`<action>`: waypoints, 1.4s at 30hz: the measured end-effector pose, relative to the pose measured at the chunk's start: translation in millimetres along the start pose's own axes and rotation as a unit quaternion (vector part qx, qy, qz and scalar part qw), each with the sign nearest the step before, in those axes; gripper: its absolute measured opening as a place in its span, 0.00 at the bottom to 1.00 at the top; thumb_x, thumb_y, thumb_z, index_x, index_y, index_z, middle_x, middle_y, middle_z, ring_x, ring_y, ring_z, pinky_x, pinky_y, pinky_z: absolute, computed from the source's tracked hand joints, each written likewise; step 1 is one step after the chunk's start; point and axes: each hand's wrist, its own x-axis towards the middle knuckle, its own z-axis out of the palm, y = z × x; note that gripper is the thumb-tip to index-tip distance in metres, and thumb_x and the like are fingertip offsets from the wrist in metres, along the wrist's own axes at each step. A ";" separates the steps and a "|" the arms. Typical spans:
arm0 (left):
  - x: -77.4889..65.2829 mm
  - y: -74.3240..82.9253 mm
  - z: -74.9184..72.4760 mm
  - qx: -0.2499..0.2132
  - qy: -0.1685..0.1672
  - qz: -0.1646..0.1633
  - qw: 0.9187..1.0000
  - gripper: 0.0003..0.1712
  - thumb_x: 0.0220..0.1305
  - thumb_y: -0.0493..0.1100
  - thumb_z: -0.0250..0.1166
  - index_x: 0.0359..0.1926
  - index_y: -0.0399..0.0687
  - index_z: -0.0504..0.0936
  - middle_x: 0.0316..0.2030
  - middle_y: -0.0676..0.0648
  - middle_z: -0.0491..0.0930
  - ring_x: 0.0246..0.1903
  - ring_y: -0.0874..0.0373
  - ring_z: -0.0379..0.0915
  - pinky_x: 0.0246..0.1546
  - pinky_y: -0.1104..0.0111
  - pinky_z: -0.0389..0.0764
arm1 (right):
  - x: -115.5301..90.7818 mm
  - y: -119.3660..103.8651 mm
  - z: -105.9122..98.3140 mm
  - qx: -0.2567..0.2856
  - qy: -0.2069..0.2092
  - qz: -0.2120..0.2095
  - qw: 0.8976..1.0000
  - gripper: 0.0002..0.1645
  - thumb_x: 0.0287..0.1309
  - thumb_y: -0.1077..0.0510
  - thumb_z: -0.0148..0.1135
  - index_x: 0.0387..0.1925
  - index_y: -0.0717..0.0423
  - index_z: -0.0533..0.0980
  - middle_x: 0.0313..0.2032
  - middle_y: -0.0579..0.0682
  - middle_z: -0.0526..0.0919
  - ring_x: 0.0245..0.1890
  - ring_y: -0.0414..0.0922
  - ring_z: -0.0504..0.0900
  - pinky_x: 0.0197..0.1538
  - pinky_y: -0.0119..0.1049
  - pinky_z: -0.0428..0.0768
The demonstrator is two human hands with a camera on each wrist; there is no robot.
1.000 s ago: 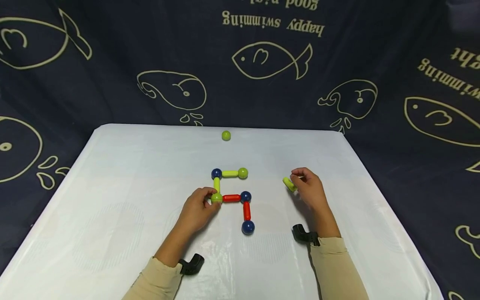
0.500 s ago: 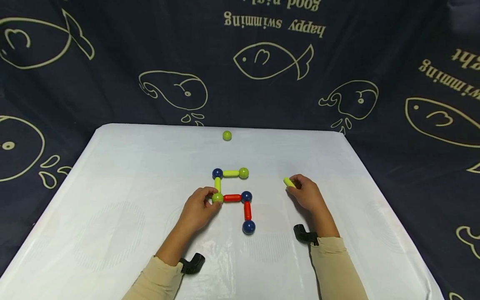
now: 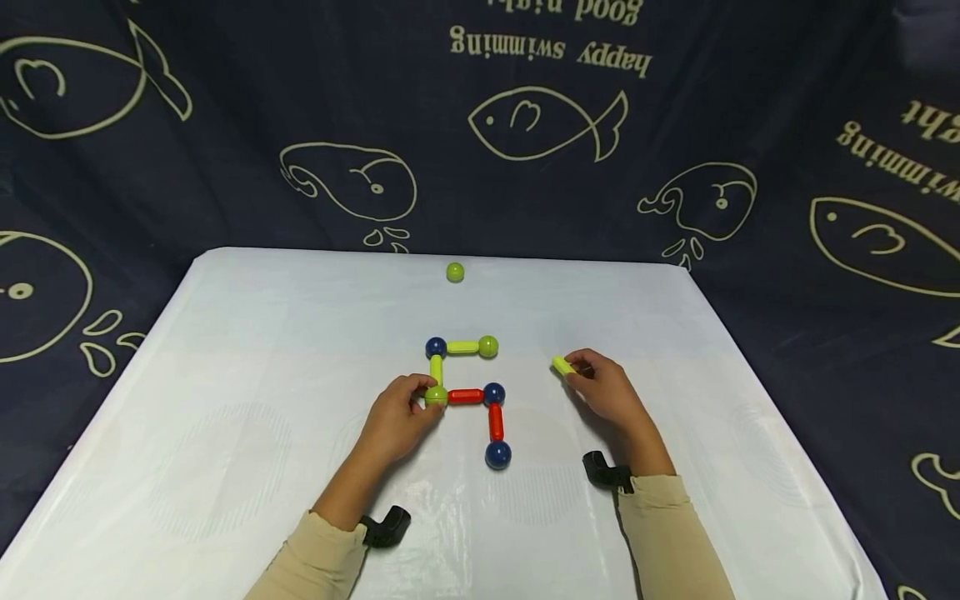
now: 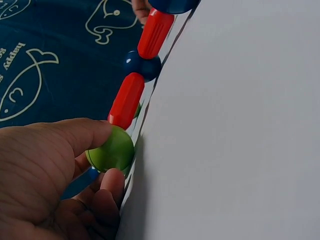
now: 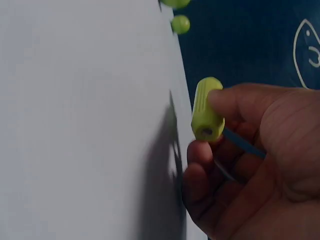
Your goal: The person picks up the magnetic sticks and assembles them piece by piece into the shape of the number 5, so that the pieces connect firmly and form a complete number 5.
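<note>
On the white table, balls and rods join into an angular shape. My left hand [image 3: 401, 421] pinches its green ball [image 4: 114, 150] between thumb and fingers. From that ball a red rod [image 3: 467, 397] runs right to a blue ball [image 3: 493, 393]; a second red rod [image 3: 496, 422] leads down to another blue ball [image 3: 498, 455]. A yellow-green rod [image 3: 437, 367] goes up to a blue ball [image 3: 436, 347], where another yellow-green rod [image 3: 462, 347] ends in a green ball [image 3: 488, 346]. My right hand [image 3: 607, 390] holds a loose yellow-green rod [image 5: 208, 109], apart from the shape.
A single green ball [image 3: 455, 272] lies near the far edge of the white table [image 3: 300, 300]. Behind the table hangs a dark blue cloth [image 3: 525, 200] with fish and whale drawings. Black wrist mounts [image 3: 386, 527] sit by both sleeves.
My right hand has moved left toward the shape, and the rod in its fingers has been turned to point up and left. The left hand keeps its hold on the green ball.
</note>
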 end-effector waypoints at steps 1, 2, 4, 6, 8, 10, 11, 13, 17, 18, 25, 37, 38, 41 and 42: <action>0.0 0.2 0.0 0.000 0.000 -0.001 1.000 0.19 0.59 0.40 0.72 0.51 0.42 0.81 0.40 0.46 0.78 0.30 0.60 0.69 0.32 0.65 0.72 | -0.4 -3.2 1.3 0.012 -0.010 -0.004 1.000 0.17 0.67 0.61 0.60 0.56 0.59 0.75 0.46 0.58 0.80 0.44 0.53 0.79 0.37 0.41 0.78; 0.0 0.3 0.1 0.001 0.000 -0.001 1.000 0.19 0.59 0.40 0.72 0.51 0.42 0.81 0.40 0.46 0.78 0.30 0.60 0.69 0.32 0.65 0.72 | -0.9 -6.5 2.8 0.022 -0.020 -0.009 1.000 0.17 0.67 0.62 0.60 0.56 0.59 0.75 0.47 0.58 0.80 0.45 0.53 0.80 0.36 0.40 0.79; 0.0 1.1 -0.1 0.000 -0.001 -0.002 1.000 0.19 0.59 0.40 0.72 0.51 0.43 0.81 0.40 0.46 0.78 0.30 0.60 0.69 0.32 0.65 0.72 | -2.4 -14.1 6.2 0.045 -0.037 -0.026 0.998 0.17 0.66 0.63 0.61 0.55 0.60 0.75 0.47 0.59 0.80 0.45 0.53 0.80 0.35 0.39 0.80; 0.1 1.7 -0.1 0.000 -0.001 -0.003 1.000 0.19 0.58 0.40 0.72 0.51 0.43 0.81 0.40 0.46 0.78 0.30 0.60 0.69 0.32 0.65 0.72 | -4.6 -23.6 10.4 0.062 -0.051 -0.046 0.996 0.16 0.65 0.65 0.61 0.54 0.61 0.76 0.46 0.58 0.81 0.44 0.53 0.80 0.36 0.39 0.79; 0.2 2.1 -0.4 0.000 0.000 -0.003 1.000 0.19 0.58 0.40 0.72 0.51 0.43 0.81 0.40 0.46 0.78 0.30 0.59 0.69 0.32 0.65 0.72 | -9.1 -37.4 12.5 0.074 -0.063 -0.065 0.993 0.16 0.64 0.67 0.62 0.53 0.62 0.76 0.45 0.58 0.82 0.42 0.52 0.80 0.37 0.39 0.79; 0.2 2.3 -0.4 -0.001 0.000 -0.003 1.000 0.19 0.58 0.40 0.73 0.51 0.43 0.81 0.40 0.46 0.78 0.29 0.59 0.69 0.32 0.65 0.72 | -11.3 -45.8 17.2 0.082 -0.076 -0.080 0.990 0.15 0.63 0.67 0.63 0.52 0.61 0.77 0.44 0.56 0.82 0.40 0.50 0.80 0.37 0.40 0.80; 0.2 2.1 -0.3 -0.001 0.000 -0.002 1.000 0.19 0.58 0.40 0.73 0.51 0.43 0.81 0.40 0.46 0.78 0.29 0.60 0.69 0.32 0.65 0.72 | -12.6 -50.1 19.6 0.085 -0.083 -0.085 0.989 0.15 0.62 0.67 0.63 0.51 0.61 0.77 0.43 0.55 0.83 0.40 0.50 0.80 0.37 0.40 0.79; 0.2 1.6 -0.1 -0.001 0.000 -0.001 1.000 0.20 0.58 0.41 0.73 0.51 0.43 0.81 0.40 0.46 0.78 0.29 0.60 0.69 0.32 0.65 0.72 | -15.2 -57.4 24.5 0.091 -0.097 -0.092 0.987 0.15 0.62 0.66 0.63 0.50 0.58 0.78 0.41 0.51 0.83 0.38 0.48 0.80 0.37 0.40 0.79; 0.3 -0.1 0.7 -0.001 0.002 0.003 1.000 0.20 0.58 0.41 0.73 0.51 0.43 0.81 0.40 0.47 0.78 0.29 0.60 0.69 0.32 0.65 0.72 | -19.2 -68.3 37.0 0.099 -0.129 -0.102 0.981 0.14 0.63 0.63 0.65 0.49 0.51 0.79 0.36 0.46 0.82 0.35 0.46 0.79 0.35 0.38 0.77; 0.3 -0.3 0.7 -0.001 0.002 0.004 1.000 0.20 0.58 0.41 0.73 0.51 0.43 0.81 0.40 0.47 0.78 0.29 0.60 0.70 0.32 0.65 0.72 | -20.6 -71.6 39.5 0.101 -0.138 -0.106 0.980 0.13 0.63 0.62 0.65 0.49 0.50 0.80 0.35 0.46 0.82 0.35 0.46 0.79 0.35 0.38 0.76; -0.2 -1.1 -0.1 0.000 0.008 0.006 1.000 0.19 0.58 0.41 0.73 0.50 0.43 0.81 0.39 0.46 0.78 0.29 0.60 0.69 0.32 0.65 0.72 | -27.3 -84.7 52.5 0.114 -0.189 -0.147 0.964 0.12 0.64 0.62 0.64 0.49 0.50 0.79 0.35 0.44 0.82 0.34 0.43 0.79 0.37 0.35 0.76; 0.6 -0.7 0.1 0.001 0.004 -0.003 1.000 0.20 0.58 0.41 0.73 0.51 0.43 0.81 0.39 0.47 0.78 0.29 0.60 0.69 0.31 0.66 0.72 | -32.9 -87.1 62.1 0.079 -0.258 -0.213 0.939 0.12 0.63 0.61 0.66 0.47 0.48 0.80 0.31 0.42 0.79 0.31 0.40 0.76 0.34 0.33 0.76; 0.8 -0.8 0.3 0.001 0.003 -0.003 1.000 0.20 0.58 0.41 0.73 0.50 0.43 0.81 0.39 0.47 0.78 0.29 0.60 0.69 0.31 0.66 0.72 | -33.3 -87.4 62.1 0.079 -0.261 -0.214 0.938 0.11 0.63 0.62 0.66 0.47 0.48 0.80 0.31 0.42 0.79 0.30 0.40 0.76 0.34 0.32 0.76; 0.9 -0.6 0.0 0.000 0.004 -0.003 1.000 0.19 0.58 0.41 0.73 0.50 0.43 0.81 0.39 0.47 0.78 0.29 0.60 0.69 0.31 0.66 0.72 | -34.2 -88.9 61.5 0.078 -0.270 -0.215 0.935 0.10 0.63 0.61 0.66 0.45 0.48 0.81 0.30 0.42 0.79 0.29 0.39 0.74 0.33 0.31 0.74; 0.9 -0.7 0.0 -0.001 0.004 -0.003 1.000 0.19 0.58 0.41 0.73 0.50 0.44 0.81 0.39 0.47 0.78 0.28 0.60 0.69 0.31 0.66 0.72 | -34.4 -89.3 61.4 0.076 -0.272 -0.216 0.935 0.10 0.63 0.61 0.66 0.45 0.47 0.81 0.30 0.41 0.78 0.29 0.39 0.74 0.33 0.31 0.74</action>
